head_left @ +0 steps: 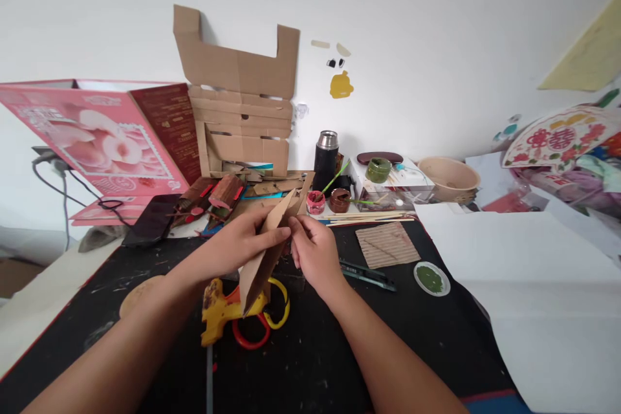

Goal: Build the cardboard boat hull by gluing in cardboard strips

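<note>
The place looks like a craft corner in a home, with a black-topped table [427, 349] set against a plain white wall [412, 26]. Making shows in the folded cardboard [254, 277], yellow glue gun [213, 314] and scissors [251, 347] at the near side, the utility knife [371, 277] and paint-smeared lid [431, 279] to the right, and the thin sticks [371, 218] and small paint jar [316, 203] farther back. Home shows in the black thermos [326, 160], spectacle-type case [380, 158], cartoonish yellow wall sticker [342, 85] and, far right, the flowered fan [557, 137].
</note>
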Demonstrator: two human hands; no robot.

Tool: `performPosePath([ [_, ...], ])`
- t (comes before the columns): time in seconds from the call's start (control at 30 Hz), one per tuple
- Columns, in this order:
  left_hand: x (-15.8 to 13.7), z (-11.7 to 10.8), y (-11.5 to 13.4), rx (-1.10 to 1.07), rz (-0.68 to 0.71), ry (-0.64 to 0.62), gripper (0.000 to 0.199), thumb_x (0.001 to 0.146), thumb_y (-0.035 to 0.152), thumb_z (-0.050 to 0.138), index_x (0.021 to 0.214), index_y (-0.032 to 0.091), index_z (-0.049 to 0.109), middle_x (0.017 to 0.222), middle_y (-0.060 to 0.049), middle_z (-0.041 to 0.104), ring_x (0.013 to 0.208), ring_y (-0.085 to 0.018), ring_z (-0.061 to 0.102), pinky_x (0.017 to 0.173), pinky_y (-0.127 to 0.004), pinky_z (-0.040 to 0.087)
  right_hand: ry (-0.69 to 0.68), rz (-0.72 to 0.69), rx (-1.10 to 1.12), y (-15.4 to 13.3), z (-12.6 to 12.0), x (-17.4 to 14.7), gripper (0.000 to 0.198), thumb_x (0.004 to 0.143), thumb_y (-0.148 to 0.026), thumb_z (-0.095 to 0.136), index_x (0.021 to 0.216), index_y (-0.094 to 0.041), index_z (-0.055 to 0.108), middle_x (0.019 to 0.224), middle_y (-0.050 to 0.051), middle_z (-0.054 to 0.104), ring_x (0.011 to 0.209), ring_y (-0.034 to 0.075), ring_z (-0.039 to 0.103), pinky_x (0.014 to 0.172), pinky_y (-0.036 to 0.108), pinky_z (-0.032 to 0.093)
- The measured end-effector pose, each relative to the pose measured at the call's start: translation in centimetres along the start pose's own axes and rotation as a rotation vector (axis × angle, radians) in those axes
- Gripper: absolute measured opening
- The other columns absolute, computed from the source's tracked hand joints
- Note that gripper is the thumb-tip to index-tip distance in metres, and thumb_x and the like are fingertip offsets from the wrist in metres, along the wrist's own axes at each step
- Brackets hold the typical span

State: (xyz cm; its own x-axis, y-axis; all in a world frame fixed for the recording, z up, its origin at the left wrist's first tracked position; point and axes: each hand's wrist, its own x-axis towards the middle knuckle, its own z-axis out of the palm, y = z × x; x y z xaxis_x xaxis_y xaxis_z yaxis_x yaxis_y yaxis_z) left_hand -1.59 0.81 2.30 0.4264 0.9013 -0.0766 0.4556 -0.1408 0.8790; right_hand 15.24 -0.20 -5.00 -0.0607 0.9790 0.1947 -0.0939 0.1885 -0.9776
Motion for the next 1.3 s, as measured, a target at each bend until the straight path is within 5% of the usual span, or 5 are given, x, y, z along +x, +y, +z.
performPosePath([
  [0.37,0.0,0.8,-0.5,0.277,0.127,0.071,0.057,0.094,0.059,0.063,0.135,0.02,0.067,0.116,-0.008,0.078,0.102,-0.031,0.071,0.091,-0.039,0.055,0.01,0.052,0.141,0.3,-0.1,0.6,0.042,0.096,-0.061,0.064,0.078,-0.024,0.056,0.044,-0.011,0.046,0.033,0.01,0.04,0.035,0.021,0.028],
  [0.67,-0.4,0.2,0.2,0.047,0.067,-0.014,0.042,0.094,0.058,0.066,0.114,0.022,0.073,0.093,-0.003,0.079,0.079,-0.026,0.071,0.07,-0.032,0.056,-0.002,-0.011,0.059,-0.4,-0.4,0.4,0.046,0.101,-0.056,0.059,0.069,-0.025,0.05,0.043,-0.009,0.049,0.035,0.009,0.043,0.04,0.022,0.034],
  [0.83,0.0,0.4,-0.7,0.183,0.144,0.062,0.054,0.095,0.052,0.067,0.141,0.023,0.068,0.126,-0.007,0.079,0.109,-0.032,0.073,0.097,-0.04,0.056,-0.023,0.047,0.091,0.1,-0.2,0.6,0.043,0.097,-0.06,0.062,0.076,-0.025,0.053,0.043,-0.01,0.048,0.033,0.009,0.041,0.037,0.022,0.028],
  [1.07,-0.2,0.2,-0.4,0.214,0.153,0.037,0.058,0.097,0.049,0.065,0.15,0.024,0.062,0.136,-0.006,0.076,0.115,-0.033,0.072,0.103,-0.042,0.054,-0.032,0.046,0.071,0.1,-0.1,0.6,0.045,0.097,-0.062,0.063,0.074,-0.025,0.05,0.042,-0.01,0.047,0.033,0.01,0.041,0.037,0.022,0.027],
  [1.3,0.1,-0.2,-0.4,0.135,0.101,0.066,0.054,0.092,0.055,0.069,0.136,0.023,0.071,0.116,-0.006,0.082,0.101,-0.032,0.075,0.082,-0.037,0.06,-0.063,0.05,0.088,-0.1,-0.1,0.4,0.042,0.097,-0.061,0.063,0.079,-0.024,0.056,0.045,-0.01,0.049,0.034,0.01,0.042,0.037,0.022,0.029],
])
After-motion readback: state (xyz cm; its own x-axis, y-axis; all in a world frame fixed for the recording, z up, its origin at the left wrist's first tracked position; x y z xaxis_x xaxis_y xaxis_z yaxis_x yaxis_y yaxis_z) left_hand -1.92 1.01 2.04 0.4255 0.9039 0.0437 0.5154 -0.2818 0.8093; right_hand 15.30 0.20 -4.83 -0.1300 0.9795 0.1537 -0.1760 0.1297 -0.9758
